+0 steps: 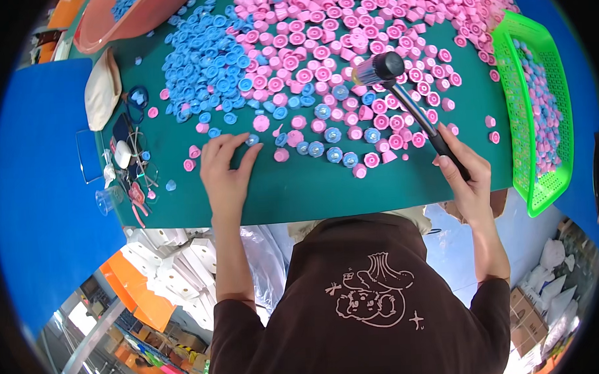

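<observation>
My right hand (467,171) is wrapped round the black grip of a mallet (410,105). Its head, black at one end and clear yellowish at the other, hangs above the pink pieces. Between the thumb and forefinger of my left hand (225,170) is a small blue cap (252,140), near the table's front edge. To the right of it, a loose row of blue caps set on pink pieces (316,149) runs along the front of the pile. Small pink cup-shaped pieces (321,52) spread over the middle and back.
Loose blue caps (206,65) are heaped at the back left of the green table (293,197). A bright green basket (540,195) at the right holds pink and blue pieces. A pink basin (93,37), blue-handled scissors (136,103), pliers (138,209) and a clear cup (107,200) lie leftward.
</observation>
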`<state>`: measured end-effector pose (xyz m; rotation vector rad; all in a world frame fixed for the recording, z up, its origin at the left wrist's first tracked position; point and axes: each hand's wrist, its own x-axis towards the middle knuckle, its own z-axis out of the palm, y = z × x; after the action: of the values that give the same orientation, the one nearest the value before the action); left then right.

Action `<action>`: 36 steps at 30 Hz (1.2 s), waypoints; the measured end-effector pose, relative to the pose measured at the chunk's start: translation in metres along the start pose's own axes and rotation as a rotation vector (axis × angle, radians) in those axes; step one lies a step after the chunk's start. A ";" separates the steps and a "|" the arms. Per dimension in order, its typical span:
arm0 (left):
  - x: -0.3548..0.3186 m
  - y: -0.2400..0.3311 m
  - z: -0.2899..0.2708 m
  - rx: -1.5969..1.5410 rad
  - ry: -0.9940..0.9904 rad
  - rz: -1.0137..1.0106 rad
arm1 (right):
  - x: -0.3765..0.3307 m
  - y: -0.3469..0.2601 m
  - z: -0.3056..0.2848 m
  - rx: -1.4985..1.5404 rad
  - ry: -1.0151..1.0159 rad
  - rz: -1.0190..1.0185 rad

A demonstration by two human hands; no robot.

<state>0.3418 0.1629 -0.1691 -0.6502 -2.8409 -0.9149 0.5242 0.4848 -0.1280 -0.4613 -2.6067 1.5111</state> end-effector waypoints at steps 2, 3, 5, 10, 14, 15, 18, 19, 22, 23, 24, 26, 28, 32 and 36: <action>0.006 0.019 -0.005 -0.085 -0.019 -0.023 | -0.003 0.001 -0.002 -0.014 -0.009 0.015; 0.010 0.029 -0.005 -0.163 -0.036 -0.053 | -0.005 0.002 -0.003 -0.023 -0.026 0.026; 0.017 0.049 0.008 -0.242 -0.051 0.156 | -0.009 0.000 -0.004 -0.023 -0.032 0.045; 0.044 0.089 0.037 -0.164 -0.193 0.377 | -0.018 0.005 -0.009 -0.075 -0.048 0.049; 0.049 0.098 0.051 -0.197 -0.222 0.431 | -0.025 0.012 -0.012 -0.064 0.013 0.069; 0.051 0.100 0.054 -0.203 -0.226 0.436 | -0.026 0.013 -0.013 -0.062 0.028 0.077; 0.053 0.107 0.059 -0.190 -0.233 0.470 | -0.030 0.017 -0.015 -0.056 0.060 0.107; 0.053 0.109 0.061 -0.212 -0.262 0.473 | -0.031 0.018 -0.016 -0.059 0.066 0.112; 0.052 0.114 0.068 -0.246 -0.266 0.478 | -0.033 0.021 -0.017 -0.041 0.093 0.082; 0.052 0.115 0.071 -0.254 -0.238 0.476 | -0.033 0.020 -0.017 -0.043 0.090 0.088; 0.054 0.117 0.073 -0.256 -0.238 0.479 | -0.032 0.019 -0.017 -0.045 0.087 0.094; 0.058 0.119 0.077 -0.215 -0.180 0.472 | -0.032 0.018 -0.016 -0.038 0.084 0.090; 0.059 0.116 0.082 -0.216 -0.210 0.475 | -0.033 0.018 -0.016 -0.030 0.080 0.086; 0.060 0.117 0.081 -0.230 -0.259 0.481 | -0.035 0.022 -0.014 -0.028 0.088 0.065; 0.062 0.115 0.078 -0.217 -0.275 0.463 | -0.033 0.018 -0.014 -0.074 0.049 0.075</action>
<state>0.3378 0.3142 -0.1583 -1.4854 -2.6270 -1.1188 0.5631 0.4948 -0.1336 -0.6015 -2.6430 1.4092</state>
